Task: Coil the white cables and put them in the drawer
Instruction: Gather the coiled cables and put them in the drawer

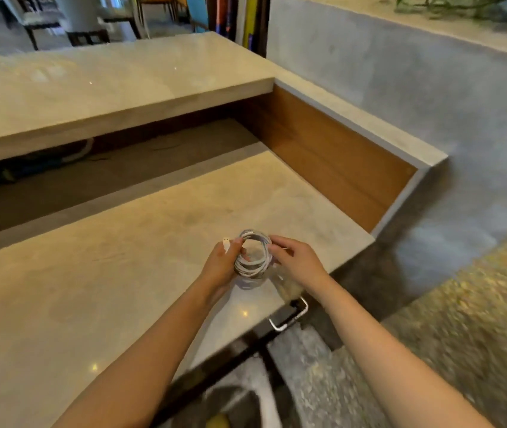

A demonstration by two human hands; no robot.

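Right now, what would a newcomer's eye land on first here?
The white cable coil, held between the left hand and right hand just above the pale stone counter near its front edge, its plug poking out past the left hand. Next, the warm wooden panel at the counter's far right, and a metal handle below the front edge.
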